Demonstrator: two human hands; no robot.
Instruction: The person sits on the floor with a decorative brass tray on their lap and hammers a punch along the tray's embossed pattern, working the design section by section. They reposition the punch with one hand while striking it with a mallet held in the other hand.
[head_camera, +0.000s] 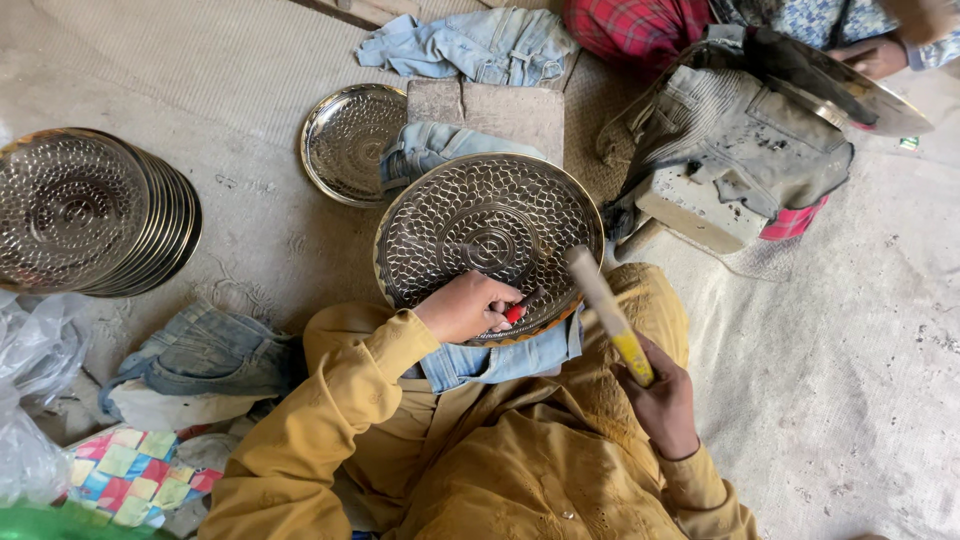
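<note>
Two hands at work, both the person's own, sleeves mustard yellow. Left hand (466, 305) clenched around a small red-tipped tool (514, 313), pressed against the near rim of one large round metal tray (487, 243). Right hand (662, 400) wrapped tight on a hammer handle (610, 315), pale wood with a yellow band near the grip; the upper end is blurred and its head cannot be made out.

Tray count: one on the lap, resting on a fold of blue denim (500, 360); one lone tray (343, 142) flat on the ground just beyond it, partly covered by another denim scrap (430, 148); one fanned stack of trays (95, 212) at far left, too many overlapping rims to count. A further shiny tray (850, 95) sits with a second person at top right, whose hand (880, 58) shows at its edge.

Surfaces: the lap tray is bright metal, embossed with fish-scale dimples in rings around a central rosette. Stack trays carry dotted rings. Denim is worn and faded; one bundle (205, 350) lies left of the knee, another garment (470, 45) at top. One stone or wood block (500, 110) sits behind the lap tray. A patchwork cloth (130, 470) and clear plastic bag (30, 400) crowd the lower left.

Ground is dusty woven matting (850, 330), open on the right side; the left side is hemmed in by the stack and cloth.
</note>
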